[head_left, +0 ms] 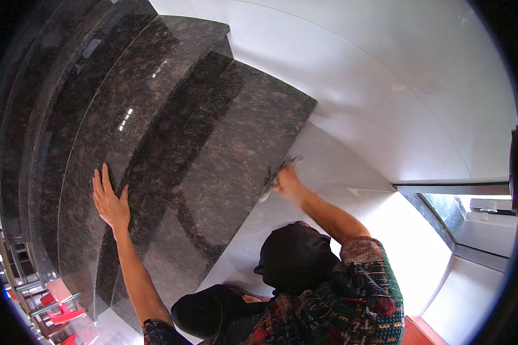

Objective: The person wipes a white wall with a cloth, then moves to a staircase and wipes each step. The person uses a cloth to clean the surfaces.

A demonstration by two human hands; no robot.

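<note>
A flight of dark speckled stone steps rises toward the left. My left hand [110, 202] lies flat on one polished tread [106, 149], its fingers spread and nothing in it. Lower down, my right hand [287, 180] is closed around a crumpled grey cloth [267, 187] at the front edge of the bottom step [236, 155]. Part of the cloth sticks out past my fingers on both sides; the rest is hidden under the hand. My knees in black trousers [296, 259] are bent close to that step.
A smooth white wall [420, 86] borders the steps on the right, above a pale floor [322, 149]. At the right stands a framed glass opening [443, 213]. Red chairs [57, 310] show at lower left, and a reddish-brown piece [420, 332] lies at lower right.
</note>
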